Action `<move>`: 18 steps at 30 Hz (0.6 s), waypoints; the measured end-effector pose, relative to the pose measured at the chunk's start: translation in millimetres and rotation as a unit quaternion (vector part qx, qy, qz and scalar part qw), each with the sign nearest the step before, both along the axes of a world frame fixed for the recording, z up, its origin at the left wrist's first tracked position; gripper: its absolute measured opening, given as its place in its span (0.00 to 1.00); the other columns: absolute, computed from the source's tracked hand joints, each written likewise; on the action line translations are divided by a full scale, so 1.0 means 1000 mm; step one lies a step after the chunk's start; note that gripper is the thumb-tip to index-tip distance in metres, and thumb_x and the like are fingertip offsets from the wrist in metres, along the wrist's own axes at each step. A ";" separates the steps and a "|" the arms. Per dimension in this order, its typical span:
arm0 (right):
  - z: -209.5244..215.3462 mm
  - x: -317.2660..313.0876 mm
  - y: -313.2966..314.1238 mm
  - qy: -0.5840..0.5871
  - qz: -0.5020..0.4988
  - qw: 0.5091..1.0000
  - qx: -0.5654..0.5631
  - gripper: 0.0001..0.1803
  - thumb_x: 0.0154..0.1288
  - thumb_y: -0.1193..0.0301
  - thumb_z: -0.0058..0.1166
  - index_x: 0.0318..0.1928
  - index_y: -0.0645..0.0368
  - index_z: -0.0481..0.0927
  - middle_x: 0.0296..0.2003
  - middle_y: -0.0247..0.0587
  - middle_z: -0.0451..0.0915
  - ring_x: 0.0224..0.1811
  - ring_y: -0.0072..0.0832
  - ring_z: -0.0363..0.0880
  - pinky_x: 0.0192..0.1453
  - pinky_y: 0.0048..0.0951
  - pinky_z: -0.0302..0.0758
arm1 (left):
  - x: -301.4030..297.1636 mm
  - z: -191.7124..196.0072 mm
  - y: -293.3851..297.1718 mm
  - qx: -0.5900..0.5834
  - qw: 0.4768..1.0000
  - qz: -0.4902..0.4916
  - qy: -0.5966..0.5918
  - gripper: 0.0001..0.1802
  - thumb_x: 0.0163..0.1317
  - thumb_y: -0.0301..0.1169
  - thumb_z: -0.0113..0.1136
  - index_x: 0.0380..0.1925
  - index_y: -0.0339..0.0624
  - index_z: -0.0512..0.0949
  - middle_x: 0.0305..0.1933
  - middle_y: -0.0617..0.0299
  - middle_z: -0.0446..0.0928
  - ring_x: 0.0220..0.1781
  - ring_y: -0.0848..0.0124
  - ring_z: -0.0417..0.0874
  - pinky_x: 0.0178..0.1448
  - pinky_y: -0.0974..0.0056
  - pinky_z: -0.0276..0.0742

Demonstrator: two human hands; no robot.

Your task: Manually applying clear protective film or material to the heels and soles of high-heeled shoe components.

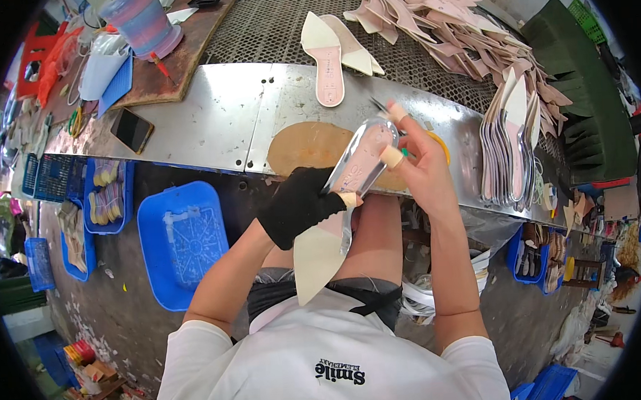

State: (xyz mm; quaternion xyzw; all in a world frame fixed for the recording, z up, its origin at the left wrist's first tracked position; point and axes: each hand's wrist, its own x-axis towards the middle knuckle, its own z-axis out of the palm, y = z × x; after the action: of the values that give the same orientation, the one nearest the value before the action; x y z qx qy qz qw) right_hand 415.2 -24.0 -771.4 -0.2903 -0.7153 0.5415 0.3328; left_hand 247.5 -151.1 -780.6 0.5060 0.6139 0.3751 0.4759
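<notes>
My left hand [303, 208], in a black fingerless glove, is closed around the middle of a shoe insole [365, 159]. The insole has a pink heel, a cream pointed toe and a shiny silver rim; it is tilted, heel up and toe towards me. At its heel end, my right hand [426, 159] has tan covers on the thumb and a fingertip. Scissors with a yellow handle loop [442, 146] sit in that hand, their dark tips pointing up past the heel. The fingers hide most of the scissors. Two insoles [327, 71] lie beyond on the bench.
A metal-edged bench [216, 111] runs across in front of me. Stacked silver-rimmed insoles [508, 149] stand at right, below a heap of pink insoles [456, 22]. A phone [132, 130] lies at left. A blue bin [183, 242] stands on the floor.
</notes>
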 end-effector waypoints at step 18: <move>0.033 -0.017 0.015 0.192 0.261 0.931 -0.170 0.18 0.70 0.59 0.48 0.39 0.62 0.81 0.33 0.35 0.81 0.32 0.19 0.79 0.37 0.21 0.76 | 0.010 -0.059 -0.001 0.021 0.794 -0.189 -0.578 0.42 0.49 0.55 0.68 0.56 0.38 0.66 0.37 0.53 0.76 0.31 0.63 0.78 0.38 0.61 0.78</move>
State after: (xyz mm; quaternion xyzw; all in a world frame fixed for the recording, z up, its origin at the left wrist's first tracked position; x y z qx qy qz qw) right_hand 398.2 -9.3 -738.8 -0.0361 -0.5856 0.7682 0.2563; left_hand 257.3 -152.4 -839.3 0.3110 0.1090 0.5135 0.7923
